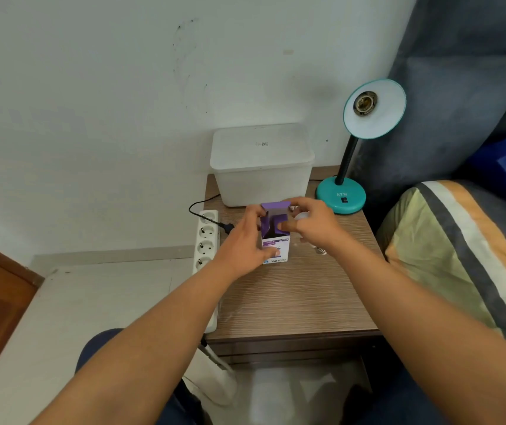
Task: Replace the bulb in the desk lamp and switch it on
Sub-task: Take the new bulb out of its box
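Two bare hands meet over a small brown wooden desk. The left hand has its grip closed around the side of a little bulb box, purple on top and white below, and holds it standing up on the desk. The top flap of the box is open. The right hand is at the open top of the box, and its thumb presses on the front of the box. The fingers of that hand are curled around a white bulb that peeks out just behind the box. A second bulb lies on the desk under the right wrist, mostly hidden.

The teal desk lamp stands at the back right corner of the desk, near the hands but not touching them. Its round shade tips up toward the camera, and its socket has no bulb in it. A white plastic tub with a lid sits at the back of the desk, just beside the lamp. A white power strip runs along the left edge of the desk, with one black plug in it.
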